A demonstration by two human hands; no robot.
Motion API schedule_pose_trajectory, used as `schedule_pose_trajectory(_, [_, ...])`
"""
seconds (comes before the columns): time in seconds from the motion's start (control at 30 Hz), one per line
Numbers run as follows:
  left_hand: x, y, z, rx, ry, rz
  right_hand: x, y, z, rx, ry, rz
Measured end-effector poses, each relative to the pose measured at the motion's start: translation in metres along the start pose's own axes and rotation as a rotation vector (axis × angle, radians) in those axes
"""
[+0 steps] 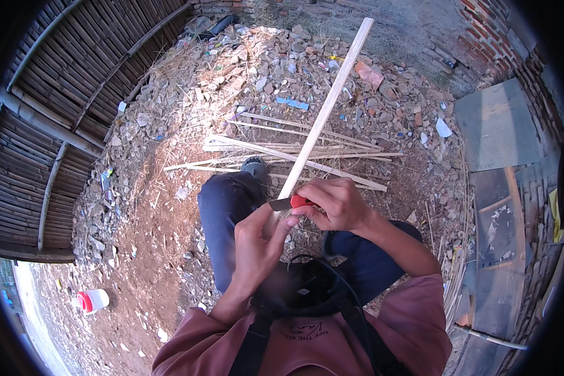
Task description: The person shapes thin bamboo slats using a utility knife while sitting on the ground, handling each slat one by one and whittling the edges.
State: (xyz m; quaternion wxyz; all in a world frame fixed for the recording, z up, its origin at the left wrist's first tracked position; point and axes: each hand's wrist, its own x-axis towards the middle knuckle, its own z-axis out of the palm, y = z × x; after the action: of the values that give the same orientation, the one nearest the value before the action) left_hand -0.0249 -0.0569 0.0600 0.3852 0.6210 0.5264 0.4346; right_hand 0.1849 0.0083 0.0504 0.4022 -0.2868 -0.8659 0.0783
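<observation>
A long pale strip of wood or bamboo (pixel 326 109) slants up and away from me, its near end between my hands. My left hand (pixel 255 244) is closed around that near end, the thumb pointing toward the blade. In my right hand (pixel 339 203) is a small knife (pixel 282 204) with a red handle and a short dark blade. The blade lies across the strip near its lower end, just past my left fingers. Beyond my knees, several thinner pale strips (pixel 307 150) lie loosely crossed on the ground.
Rubble and stones (pixel 257 81) cover the ground ahead, up to a grey wall (pixel 413 37). A slatted bamboo wall (pixel 50 125) stands at left. A white container with a red lid (pixel 94 301) rests at lower left. Grey boards (pixel 501 131) lean at right.
</observation>
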Motion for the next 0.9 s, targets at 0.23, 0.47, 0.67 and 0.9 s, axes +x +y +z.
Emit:
schedule_pose_trajectory(0.23, [-0.003, -0.004, 0.003, 0.055, 0.050, 0.029, 0.005, -0.008, 0.000, -0.017, 0.017, -0.008])
schedule_pose_trajectory(0.47, [-0.004, -0.007, 0.009, 0.037, 0.098, 0.013, 0.005, -0.009, -0.001, -0.080, 0.006, 0.004])
schedule_pose_trajectory(0.67, [-0.007, 0.007, 0.005, 0.067, 0.082, -0.013, 0.007, -0.003, -0.008, -0.117, -0.008, -0.002])
schedule_pose_trajectory(0.9, [-0.049, -0.021, 0.004, 0.088, -0.072, -0.103, 0.023, 0.082, -0.092, -0.218, 0.430, 0.424])
